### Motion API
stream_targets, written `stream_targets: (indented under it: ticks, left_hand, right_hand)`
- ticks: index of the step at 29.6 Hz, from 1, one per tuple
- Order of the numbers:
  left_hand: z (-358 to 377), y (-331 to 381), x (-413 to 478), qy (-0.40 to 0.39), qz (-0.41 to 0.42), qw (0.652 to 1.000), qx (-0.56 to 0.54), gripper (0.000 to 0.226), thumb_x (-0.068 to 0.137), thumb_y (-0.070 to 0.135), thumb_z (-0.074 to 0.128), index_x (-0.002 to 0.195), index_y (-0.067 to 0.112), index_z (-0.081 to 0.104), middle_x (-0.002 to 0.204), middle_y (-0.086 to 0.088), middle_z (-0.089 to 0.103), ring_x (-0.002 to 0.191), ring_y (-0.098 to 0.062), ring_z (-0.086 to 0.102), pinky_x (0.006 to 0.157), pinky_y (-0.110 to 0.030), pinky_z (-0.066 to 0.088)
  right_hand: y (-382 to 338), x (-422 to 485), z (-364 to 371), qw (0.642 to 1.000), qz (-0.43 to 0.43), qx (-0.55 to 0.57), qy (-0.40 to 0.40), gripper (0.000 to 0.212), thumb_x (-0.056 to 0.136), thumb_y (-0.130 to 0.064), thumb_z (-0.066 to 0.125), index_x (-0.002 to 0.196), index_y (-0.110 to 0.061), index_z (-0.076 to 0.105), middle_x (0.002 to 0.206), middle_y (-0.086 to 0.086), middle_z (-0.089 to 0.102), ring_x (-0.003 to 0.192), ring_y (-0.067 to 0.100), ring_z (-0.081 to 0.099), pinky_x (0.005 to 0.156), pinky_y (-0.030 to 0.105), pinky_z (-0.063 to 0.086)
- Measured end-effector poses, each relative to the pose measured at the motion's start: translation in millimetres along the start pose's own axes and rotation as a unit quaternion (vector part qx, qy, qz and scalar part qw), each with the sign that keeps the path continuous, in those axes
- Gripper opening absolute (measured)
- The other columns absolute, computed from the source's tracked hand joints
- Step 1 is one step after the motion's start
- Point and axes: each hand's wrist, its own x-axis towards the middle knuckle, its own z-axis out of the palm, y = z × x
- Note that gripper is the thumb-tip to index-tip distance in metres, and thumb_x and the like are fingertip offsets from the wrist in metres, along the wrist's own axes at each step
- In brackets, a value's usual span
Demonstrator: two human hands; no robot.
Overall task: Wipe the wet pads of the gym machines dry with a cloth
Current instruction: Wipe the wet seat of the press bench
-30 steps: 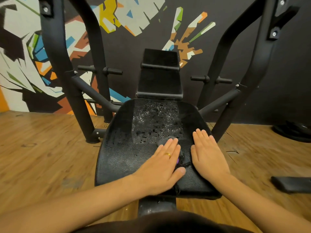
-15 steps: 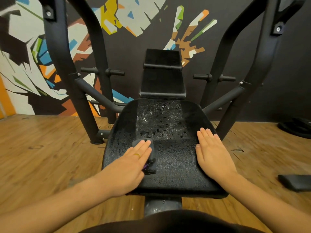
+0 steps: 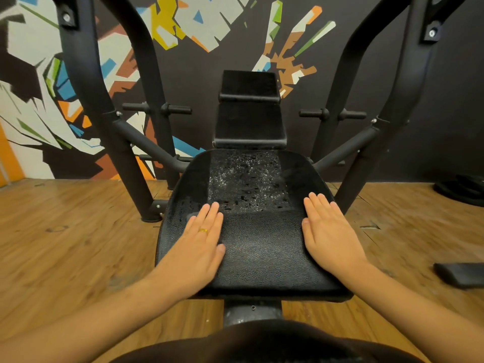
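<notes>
Black seat pad (image 3: 262, 258): droplets (image 3: 246, 179) bead its far middle strip; the near half looks matt
Cloth (image 3: 192, 215): almost wholly hidden under the left palm, on the pad's left part; only a dim grey edge, apparently the cloth, peeks out beside the little finger
Left hand (image 3: 201, 247): flat, fingers straight and together, pressing on the cloth; gold ring (image 3: 203, 230) on one finger
Right hand (image 3: 330, 231): flat near the pad's right edge, fingers straight, holding nothing; well apart from the cloth

On seat pad (image 3: 262, 247): left hand (image 3: 201, 244), right hand (image 3: 327, 231) apart; backrest (image 3: 250, 121) behind.
</notes>
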Motion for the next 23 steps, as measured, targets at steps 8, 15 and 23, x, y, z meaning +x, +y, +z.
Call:
stream_targets:
  ticks: [8,15,23]
  left_hand:
    - [-14.1,-0.5,-2.8,-0.020,-0.048,0.999,0.011,0.085,0.085,0.049,-0.001,0.161,0.011,0.004,0.168,-0.009,-0.009,0.156,-0.023,-0.008,0.119,-0.028,-0.014]
    - [-2.1,3.4,12.7,-0.012,-0.049,0.994,0.098,0.063,0.102,0.036,0.023,0.149,0.000,0.044,0.160,-0.017,0.035,0.150,-0.031,0.030,0.118,-0.050,0.032]
    - [-8.6,-21.0,17.6,-0.011,-0.037,0.995,0.097,0.066,0.101,0.038,0.021,0.148,-0.001,0.045,0.160,-0.017,0.034,0.149,-0.031,0.033,0.115,-0.045,0.024]
  right_hand:
    - [-1.3,-1.4,0.4,1.000,0.002,-0.002,0.012,0.066,0.101,-0.038,0.017,0.150,-0.003,0.044,0.156,0.015,0.043,0.147,0.030,0.037,0.121,0.045,0.027]
    - [-0.8,0.0,1.5,1.000,0.001,0.003,0.016,0.069,0.101,-0.041,0.013,0.152,-0.004,0.042,0.158,0.014,0.040,0.149,0.028,0.033,0.122,0.043,0.022]
    - [-0.1,0.5,2.5,1.000,-0.003,0.003,0.019,0.067,0.101,-0.038,0.016,0.150,-0.003,0.044,0.156,0.015,0.043,0.148,0.031,0.036,0.121,0.045,0.026]
